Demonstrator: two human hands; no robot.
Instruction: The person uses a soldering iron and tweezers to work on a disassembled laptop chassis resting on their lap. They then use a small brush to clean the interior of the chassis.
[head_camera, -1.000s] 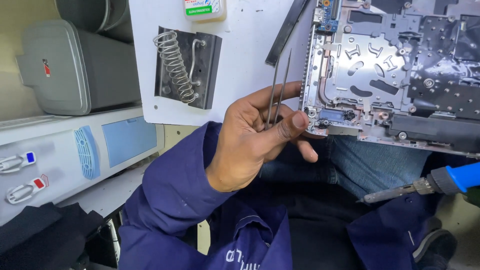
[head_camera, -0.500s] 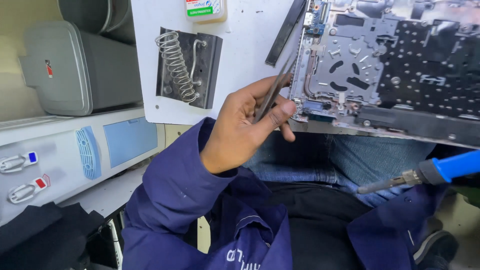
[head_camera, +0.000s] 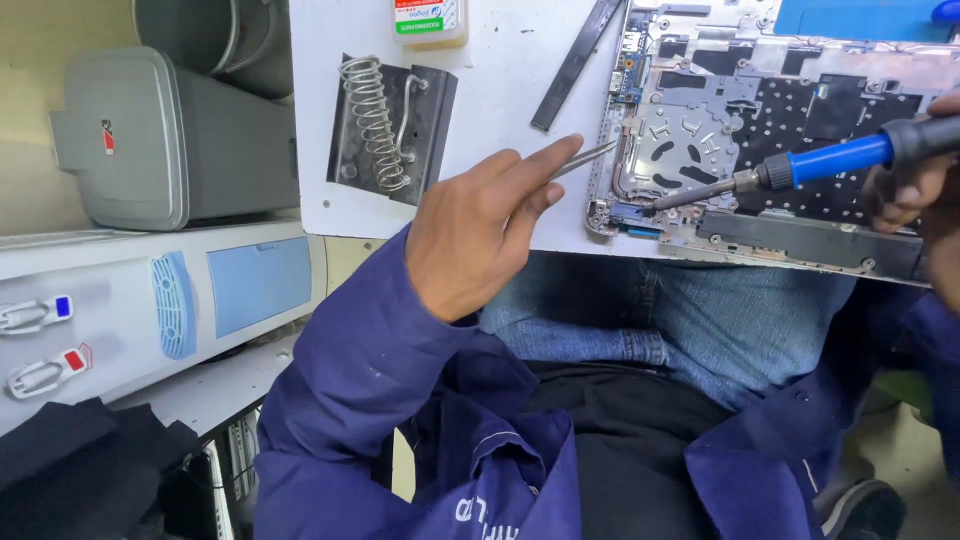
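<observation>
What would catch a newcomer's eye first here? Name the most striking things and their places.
At centre, the left hand pinches thin metal tweezers pointing at the opened silver laptop chassis at upper right. From the right, the right hand brings a blue-handled soldering iron with its tip at the chassis's lower-left corner. A coiled-spring iron stand sits on the white board.

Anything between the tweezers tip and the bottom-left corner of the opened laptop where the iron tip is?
Nothing visible. The left hand holds the tweezers over bare white table, tips at the laptop chassis edge. The right hand holds the soldering iron, its tip near that corner, arriving from the right.
</observation>
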